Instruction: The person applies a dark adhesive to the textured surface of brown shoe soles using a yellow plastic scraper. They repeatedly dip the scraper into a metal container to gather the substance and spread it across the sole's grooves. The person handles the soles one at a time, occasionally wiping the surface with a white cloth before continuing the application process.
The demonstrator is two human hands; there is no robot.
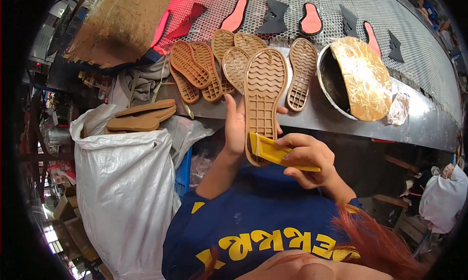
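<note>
My left hand (235, 126) holds a tan rubber shoe sole (264, 92) upright, tread side facing me, gripping it along its left edge. My right hand (307, 158) grips a yellow-handled brush (273, 152) whose bristle end touches the heel end of that sole. Both hands are just in front of the metal edge of the workbench (317, 116).
Several more tan soles (204, 65) lie fanned on the bench. A round metal pot (334, 85) holds a glue-coated board (363, 77). Behind runs a mesh conveyor (409, 41) with red and black shoe pieces. A white sack (124, 182) with soles on top stands at left.
</note>
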